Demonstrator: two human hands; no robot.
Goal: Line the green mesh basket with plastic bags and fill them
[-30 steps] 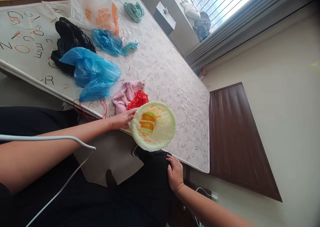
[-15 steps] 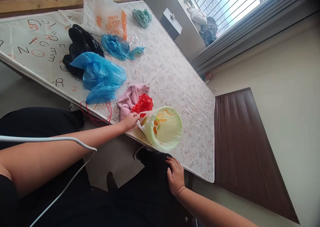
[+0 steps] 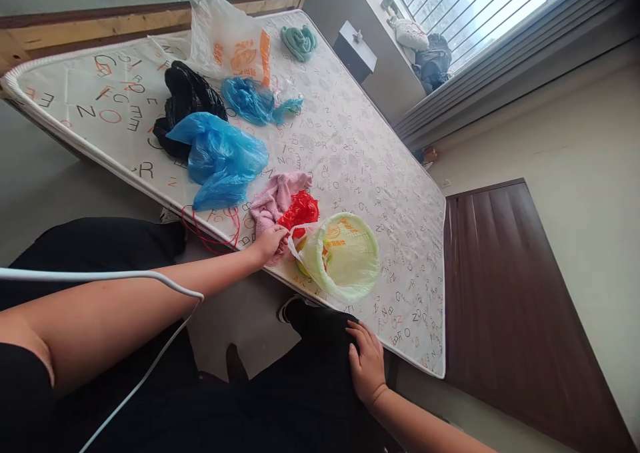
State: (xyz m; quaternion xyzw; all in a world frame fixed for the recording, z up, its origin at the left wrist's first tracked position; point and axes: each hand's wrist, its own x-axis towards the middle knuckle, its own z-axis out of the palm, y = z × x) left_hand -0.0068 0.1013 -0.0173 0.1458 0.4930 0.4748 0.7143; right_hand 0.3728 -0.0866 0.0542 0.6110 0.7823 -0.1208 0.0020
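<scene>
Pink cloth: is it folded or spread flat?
Neither: the pink cloth lies bunched on the mattress, creased unevenly; the red plastic beside it hides part.

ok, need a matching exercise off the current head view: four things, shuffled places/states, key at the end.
Things
1. Left hand
2. Right hand
3. Round container
4. Black bag

Places, colours, states
A. Resting on a black trouser leg
B. Partly hidden by a blue bag
C. Pinching a white plastic handle
D. Has a pale green rim

Pairs: 1-C, 2-A, 3-D, 4-B
</scene>
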